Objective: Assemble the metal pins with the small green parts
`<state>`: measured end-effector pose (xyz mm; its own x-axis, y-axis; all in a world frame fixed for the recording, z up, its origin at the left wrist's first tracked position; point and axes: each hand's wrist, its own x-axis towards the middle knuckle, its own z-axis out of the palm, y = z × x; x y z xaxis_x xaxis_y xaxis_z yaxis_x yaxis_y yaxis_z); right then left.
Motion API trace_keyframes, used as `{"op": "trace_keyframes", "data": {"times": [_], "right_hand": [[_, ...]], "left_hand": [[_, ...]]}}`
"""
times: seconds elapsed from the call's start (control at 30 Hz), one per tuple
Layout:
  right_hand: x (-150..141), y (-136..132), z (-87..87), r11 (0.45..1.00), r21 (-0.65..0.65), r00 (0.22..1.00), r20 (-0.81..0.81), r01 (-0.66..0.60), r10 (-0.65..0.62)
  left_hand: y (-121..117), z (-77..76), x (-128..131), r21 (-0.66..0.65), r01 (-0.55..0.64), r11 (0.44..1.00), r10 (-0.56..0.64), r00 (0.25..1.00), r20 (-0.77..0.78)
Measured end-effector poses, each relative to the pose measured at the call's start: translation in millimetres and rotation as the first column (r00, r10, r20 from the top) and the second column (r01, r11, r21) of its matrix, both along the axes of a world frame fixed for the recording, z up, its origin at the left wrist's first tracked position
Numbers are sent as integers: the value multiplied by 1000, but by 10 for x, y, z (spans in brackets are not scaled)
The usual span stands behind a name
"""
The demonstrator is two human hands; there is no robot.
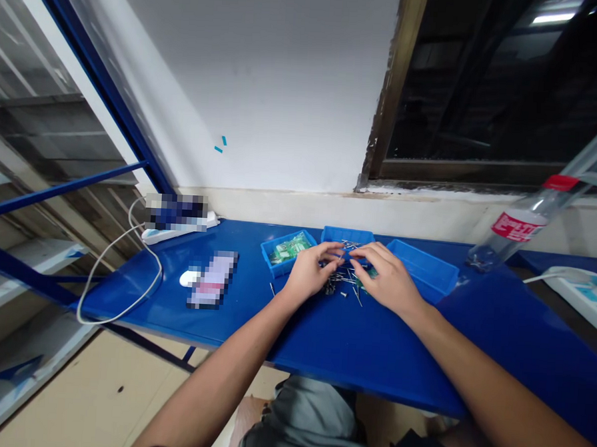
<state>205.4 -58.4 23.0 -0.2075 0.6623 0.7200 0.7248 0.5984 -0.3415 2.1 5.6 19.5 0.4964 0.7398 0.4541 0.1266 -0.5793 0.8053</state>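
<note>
1. Loose metal pins (340,280) lie in a scattered heap on the blue tabletop (386,361), near its back edge and roughly midway along it; more sit in the middle blue plastic tray (348,235).
2. The left hand (310,272) and right hand (384,279) curve inward above the heap, their fingertips nearly meeting just in front of that tray. Both look partly closed, but whether they grip anything is impossible to tell.
3. Just left of the left hand, a blue tray (271,259) holds green circuit boards (291,248). Another blue tray (426,271) sits just beside the right hand.
4. Toward the left end lie a white computer mouse (188,278), a pixelated object (213,279) and a power strip (178,234) with a white cable (119,287).
5. A clear plastic bottle (518,225) with a red cap leans near the back right.
</note>
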Motion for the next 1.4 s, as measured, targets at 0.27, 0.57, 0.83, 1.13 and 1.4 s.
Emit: {"op": "trace_keyframes", "data": {"times": [0.27,0.57,0.83,1.13,1.4], "right_hand": [[-85,52,-154,953,-287,934,-357,-94,-15],[-81,67,-164,962,-264,948,-316,-64,-24],[-123,34,-119,958,-274,944,-328,-83,-12],[-57,42,-126,967,-255,955,-291,-11,-65],[-76,52,-121,970,-241,983,-183,-39,-6]], "left_hand": [[7,-7,30,-240,90,967,-51,985,165],[15,-19,43,-326,137,935,-58,969,240],[-11,-6,32,-280,113,953,-60,980,191],[-109,52,-8,-117,23,993,-31,997,-67],[-45,7,-8,-68,-16,998,12,999,-48]]}}
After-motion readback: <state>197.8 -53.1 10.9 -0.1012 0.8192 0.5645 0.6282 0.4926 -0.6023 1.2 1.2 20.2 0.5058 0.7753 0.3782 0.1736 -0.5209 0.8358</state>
